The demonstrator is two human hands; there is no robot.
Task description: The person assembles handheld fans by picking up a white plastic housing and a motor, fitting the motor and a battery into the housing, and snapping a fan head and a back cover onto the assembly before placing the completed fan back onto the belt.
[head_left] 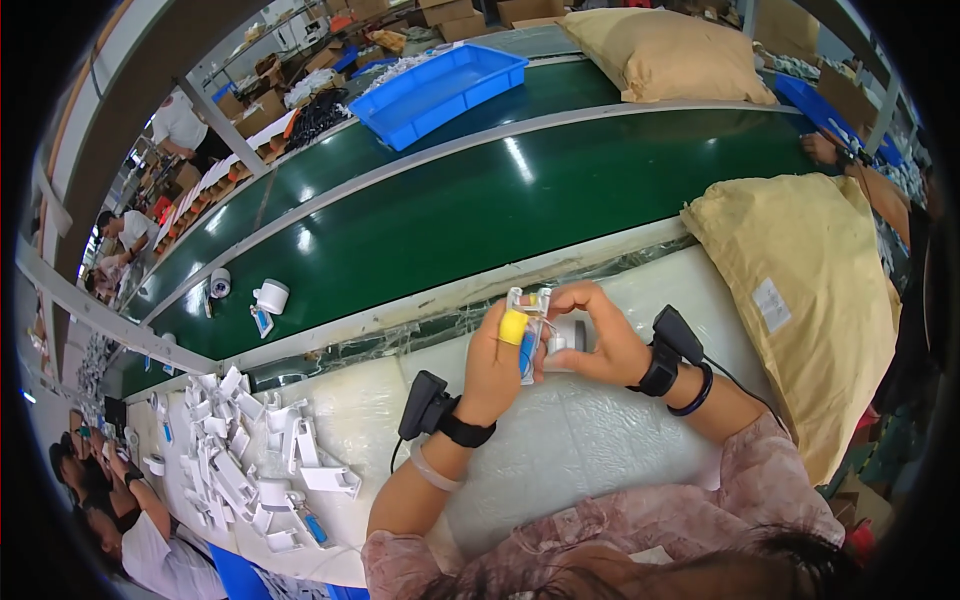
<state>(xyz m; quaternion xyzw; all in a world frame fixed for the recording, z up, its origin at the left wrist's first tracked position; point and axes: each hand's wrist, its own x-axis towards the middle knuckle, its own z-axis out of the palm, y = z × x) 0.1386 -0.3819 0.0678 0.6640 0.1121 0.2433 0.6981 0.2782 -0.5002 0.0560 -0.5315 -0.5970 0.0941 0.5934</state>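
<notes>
The left hand [490,375] pinches a white unit [566,337] over the bench [520,450], while the right thumb and fingers of the right hand [612,345] curl round its rounded end. With both hands on it, this unit seems unfinished; exactly which part is being worked is too small to tell. To the left, a pile [232,485] of loose white parts appears left to do. Beyond, two units [272,295] on the green belt [400,235] look done.
</notes>
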